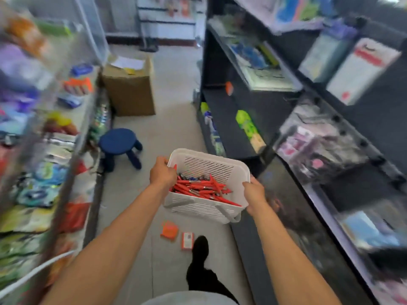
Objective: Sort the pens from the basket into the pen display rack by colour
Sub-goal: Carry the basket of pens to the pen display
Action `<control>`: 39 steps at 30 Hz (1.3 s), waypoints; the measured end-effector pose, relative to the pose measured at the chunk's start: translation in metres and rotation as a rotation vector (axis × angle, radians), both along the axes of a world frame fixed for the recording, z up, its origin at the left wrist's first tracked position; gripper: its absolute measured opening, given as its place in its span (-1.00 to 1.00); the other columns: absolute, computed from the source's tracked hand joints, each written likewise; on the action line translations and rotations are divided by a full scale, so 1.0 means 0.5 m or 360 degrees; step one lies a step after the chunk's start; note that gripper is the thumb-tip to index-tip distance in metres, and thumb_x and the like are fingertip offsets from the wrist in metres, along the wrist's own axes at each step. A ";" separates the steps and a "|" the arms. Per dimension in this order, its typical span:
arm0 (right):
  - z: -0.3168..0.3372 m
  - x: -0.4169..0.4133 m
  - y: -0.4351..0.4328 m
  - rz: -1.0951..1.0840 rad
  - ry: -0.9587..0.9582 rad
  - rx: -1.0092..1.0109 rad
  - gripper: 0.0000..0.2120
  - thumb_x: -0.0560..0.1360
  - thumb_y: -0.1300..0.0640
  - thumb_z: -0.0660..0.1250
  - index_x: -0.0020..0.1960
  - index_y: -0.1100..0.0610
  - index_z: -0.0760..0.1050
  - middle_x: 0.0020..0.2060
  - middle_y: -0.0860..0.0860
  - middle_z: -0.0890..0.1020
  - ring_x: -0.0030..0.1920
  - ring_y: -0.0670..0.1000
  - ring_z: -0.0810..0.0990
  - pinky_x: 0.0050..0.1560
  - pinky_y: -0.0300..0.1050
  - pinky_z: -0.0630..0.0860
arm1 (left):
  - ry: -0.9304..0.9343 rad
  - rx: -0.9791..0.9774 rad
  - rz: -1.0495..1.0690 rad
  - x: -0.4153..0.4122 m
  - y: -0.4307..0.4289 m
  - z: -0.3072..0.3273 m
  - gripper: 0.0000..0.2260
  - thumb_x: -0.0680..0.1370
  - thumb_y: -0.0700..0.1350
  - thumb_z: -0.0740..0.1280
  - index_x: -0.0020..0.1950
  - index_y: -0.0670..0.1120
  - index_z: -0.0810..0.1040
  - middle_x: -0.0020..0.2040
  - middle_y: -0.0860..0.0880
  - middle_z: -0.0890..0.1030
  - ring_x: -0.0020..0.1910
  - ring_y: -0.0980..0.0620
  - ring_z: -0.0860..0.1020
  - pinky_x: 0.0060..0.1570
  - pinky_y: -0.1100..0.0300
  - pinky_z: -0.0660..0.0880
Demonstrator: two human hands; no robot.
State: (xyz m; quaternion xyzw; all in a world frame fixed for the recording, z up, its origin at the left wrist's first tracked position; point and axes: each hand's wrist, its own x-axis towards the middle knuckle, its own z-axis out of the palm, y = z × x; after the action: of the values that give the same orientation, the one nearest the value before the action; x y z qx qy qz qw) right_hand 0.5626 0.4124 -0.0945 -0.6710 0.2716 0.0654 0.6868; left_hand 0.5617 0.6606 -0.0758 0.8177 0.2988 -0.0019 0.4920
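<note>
Standing in a shop aisle, holding a white slotted basket [220,209] out in front with both hands, above the grey floor [176,119]. Gripping the basket's left rim with the left hand [161,172], fingers curled over the edge and down inside, just beside the pens. Gripping the right rim with the right hand [254,191], thumb laid over the top of the edge (remaining fingers hidden behind the wall, so cannot tell how they lie).

Inside the basket, a loose heap of pens [198,189]: mostly red, with a few blue and dark ones toward the far side, lying crosswise over one another.

Underneath, on the floor, two small orange packs [169,230] side by side, the nearer one just beside a black shoe [200,246]. Farther ahead and to the left, a dark blue stool [117,140] close to the left shelves [72,128] of colourful goods, too blurred to name. Beyond the stool, a brown cardboard box [130,91] with papers on top. Along the right, black shelving [259,111] with packaged goods, equally blurred.
</note>
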 end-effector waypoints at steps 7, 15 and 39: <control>-0.043 0.426 0.109 0.0379 -0.0048 -0.0095 -0.46 0.38 0.27 0.18 0.27 -0.05 0.63 0.10 0.05 0.72 0.06 0.14 0.69 0.14 0.20 0.64 | -0.0046 -0.0036 0.0277 0.276 0.128 0.040 -0.80 0.62 -0.13 0.33 0.15 -0.18 0.38 0.06 -0.17 0.54 0.03 -0.20 0.54 -0.11 0.07 0.41; 0.072 0.758 0.310 0.0587 -0.0081 -0.0190 -0.56 0.61 0.37 0.12 0.39 0.09 0.54 0.11 0.07 0.62 0.15 0.18 0.61 0.24 0.17 0.57 | -0.0058 -0.0171 0.0440 0.576 0.292 0.044 -0.81 0.58 -0.10 0.32 0.20 0.01 0.49 0.04 -0.08 0.62 0.01 -0.17 0.62 0.04 -0.13 0.62; 0.061 1.861 0.807 0.0355 0.0018 -0.0145 -0.53 0.63 0.35 0.12 0.40 -0.04 0.52 0.11 0.05 0.62 0.05 0.10 0.61 0.03 0.00 0.61 | -0.0060 -0.0353 0.0298 1.740 0.788 0.034 -0.70 0.52 -0.20 0.32 0.12 0.16 0.61 -0.03 0.07 0.69 -0.03 -0.04 0.66 0.04 -0.09 0.64</control>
State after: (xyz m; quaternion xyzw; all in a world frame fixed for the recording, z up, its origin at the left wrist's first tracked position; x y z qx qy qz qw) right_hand 1.4933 0.8158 -0.0640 -0.7273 0.2018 0.1329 0.6424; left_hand 1.4315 1.0545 -0.0587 0.7268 0.3624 0.0262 0.5829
